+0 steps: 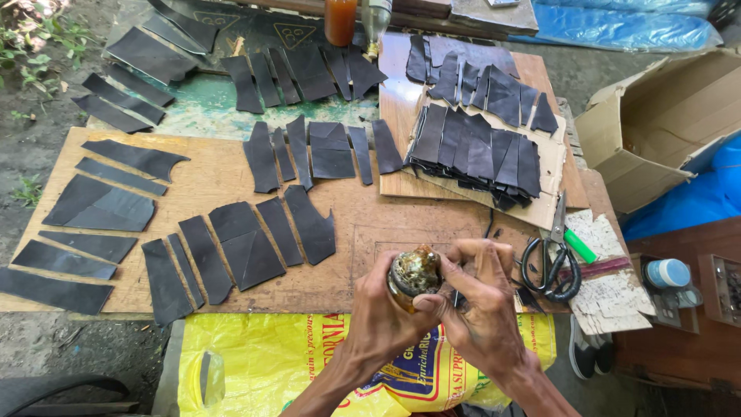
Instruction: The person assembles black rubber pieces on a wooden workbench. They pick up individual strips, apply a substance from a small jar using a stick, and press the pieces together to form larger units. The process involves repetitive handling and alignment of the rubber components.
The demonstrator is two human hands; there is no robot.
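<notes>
My left hand wraps around a small glass jar with a brownish, smeared mouth, held just in front of the wooden board's near edge. My right hand presses against the jar's right side, thumb and fingers bent over its mouth. Whether the right hand holds anything small is hidden by the fingers. Several dark leather pieces lie flat on the plywood board to the left of my hands.
Black-handled scissors and a green marker lie right of my hands on scrap card. A stack of dark pieces sits on a raised board. An open cardboard box stands right; a yellow sack lies below.
</notes>
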